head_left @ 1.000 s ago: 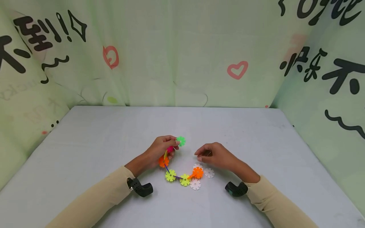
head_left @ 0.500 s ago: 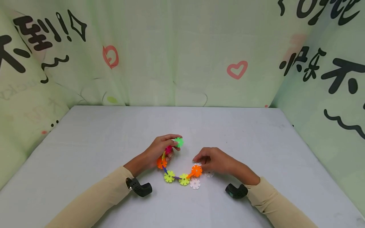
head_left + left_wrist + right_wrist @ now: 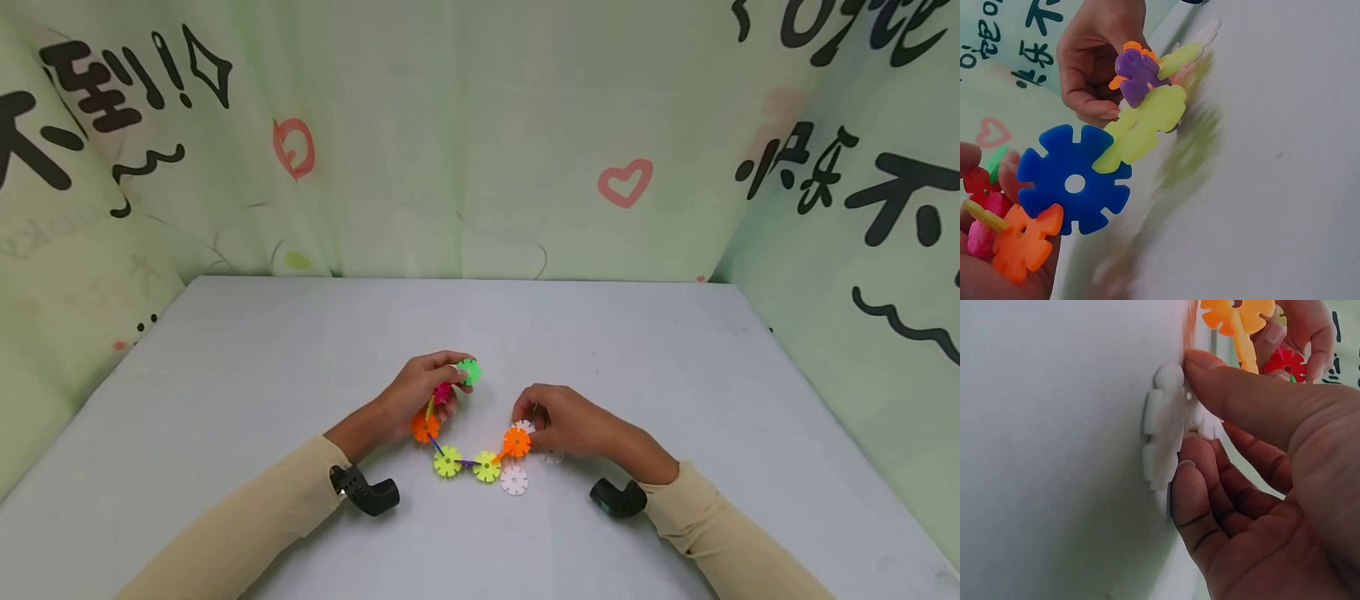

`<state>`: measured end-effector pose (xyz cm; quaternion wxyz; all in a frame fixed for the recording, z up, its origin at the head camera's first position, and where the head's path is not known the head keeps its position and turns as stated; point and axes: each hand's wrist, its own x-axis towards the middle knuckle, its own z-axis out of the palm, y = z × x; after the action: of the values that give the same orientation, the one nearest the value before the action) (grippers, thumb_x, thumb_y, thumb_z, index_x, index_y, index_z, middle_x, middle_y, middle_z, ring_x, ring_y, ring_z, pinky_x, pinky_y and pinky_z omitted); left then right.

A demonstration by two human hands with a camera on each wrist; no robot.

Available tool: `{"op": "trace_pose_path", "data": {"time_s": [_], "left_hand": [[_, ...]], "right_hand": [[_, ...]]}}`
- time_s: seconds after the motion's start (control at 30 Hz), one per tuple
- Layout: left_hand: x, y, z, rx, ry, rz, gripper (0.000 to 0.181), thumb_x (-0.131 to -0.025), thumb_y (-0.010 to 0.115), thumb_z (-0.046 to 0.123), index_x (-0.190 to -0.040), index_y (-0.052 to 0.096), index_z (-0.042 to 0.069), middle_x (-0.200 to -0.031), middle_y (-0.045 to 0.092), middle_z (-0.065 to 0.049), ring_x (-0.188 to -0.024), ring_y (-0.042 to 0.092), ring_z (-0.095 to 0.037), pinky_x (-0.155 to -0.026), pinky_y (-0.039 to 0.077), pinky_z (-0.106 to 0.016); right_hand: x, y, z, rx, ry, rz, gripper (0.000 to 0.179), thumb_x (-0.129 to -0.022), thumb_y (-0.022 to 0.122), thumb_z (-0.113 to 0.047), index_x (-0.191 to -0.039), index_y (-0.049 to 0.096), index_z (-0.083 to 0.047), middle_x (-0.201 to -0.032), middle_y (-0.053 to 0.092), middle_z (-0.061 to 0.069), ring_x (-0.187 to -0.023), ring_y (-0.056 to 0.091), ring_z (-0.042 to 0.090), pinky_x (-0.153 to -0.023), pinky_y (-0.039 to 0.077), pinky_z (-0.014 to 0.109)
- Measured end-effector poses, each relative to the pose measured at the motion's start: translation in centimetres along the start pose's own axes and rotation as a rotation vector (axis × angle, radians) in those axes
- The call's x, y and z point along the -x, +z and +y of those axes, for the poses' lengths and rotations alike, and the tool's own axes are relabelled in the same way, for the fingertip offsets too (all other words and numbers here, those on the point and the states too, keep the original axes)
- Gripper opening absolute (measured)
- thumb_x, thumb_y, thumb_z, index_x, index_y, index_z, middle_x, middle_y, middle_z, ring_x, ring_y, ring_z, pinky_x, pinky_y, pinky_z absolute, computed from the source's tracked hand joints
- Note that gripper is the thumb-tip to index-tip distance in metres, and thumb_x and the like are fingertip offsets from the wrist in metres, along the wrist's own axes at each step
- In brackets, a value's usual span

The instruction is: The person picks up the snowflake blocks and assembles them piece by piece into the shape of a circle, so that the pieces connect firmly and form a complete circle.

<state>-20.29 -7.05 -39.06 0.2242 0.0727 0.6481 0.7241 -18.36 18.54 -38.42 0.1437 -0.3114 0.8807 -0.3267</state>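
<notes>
My left hand [image 3: 420,392] holds one end of a chain of notched plastic snowflake discs. Its thumb and fingers pinch near the green disc [image 3: 469,372], with a pink disc [image 3: 442,393] below. From there the chain curves through an orange disc [image 3: 425,427], a blue disc [image 3: 1074,181] and two yellow-green discs [image 3: 447,462] to another orange disc [image 3: 517,442]. My right hand [image 3: 573,421] is at that far end, its thumb and fingers round a white disc [image 3: 525,427]. A second white disc [image 3: 1163,431] lies beside its fingertips, partly hidden by the hand in the head view.
Another loose white disc [image 3: 514,480] lies in front of the chain's right end. The white tabletop [image 3: 300,350] extends round both hands. Light green printed cloth [image 3: 465,150] hangs behind it and at both sides.
My right hand has come down and left onto the white disc by the orange end, which has shifted slightly away from me. My left hand keeps its grip, barely moved.
</notes>
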Motion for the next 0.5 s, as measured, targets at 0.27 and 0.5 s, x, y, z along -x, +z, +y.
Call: {"op": "trace_pose_path", "data": {"time_s": [0.27,0.5], "left_hand": [[-0.28,0.19,0.01,0.054,-0.022,0.004,0.037,-0.094,0.054,0.011,-0.131,0.055,0.004,-0.095,0.062,-0.016,-0.048,0.047,-0.014,-0.045,0.04,-0.02],[-0.51,0.01,-0.06,0.05,0.0,0.004,0.045,-0.096,0.051,0.012,-0.141,0.05,0.007,-0.097,0.06,-0.019,-0.048,0.047,-0.014,-0.045,0.042,-0.021]], "right_hand": [[-0.33,-0.43,0.36,-0.016,0.052,0.066,0.018,-0.09,0.065,0.0,-0.106,0.066,-0.008,-0.085,0.058,-0.003,-0.078,0.054,0.015,-0.07,0.048,0.026],[-0.61,-0.85,0.4,-0.006,0.016,0.161,0.012,-0.091,0.065,-0.002,-0.101,0.071,-0.006,-0.093,0.067,-0.001,-0.079,0.059,0.013,-0.074,0.051,0.028]]}}
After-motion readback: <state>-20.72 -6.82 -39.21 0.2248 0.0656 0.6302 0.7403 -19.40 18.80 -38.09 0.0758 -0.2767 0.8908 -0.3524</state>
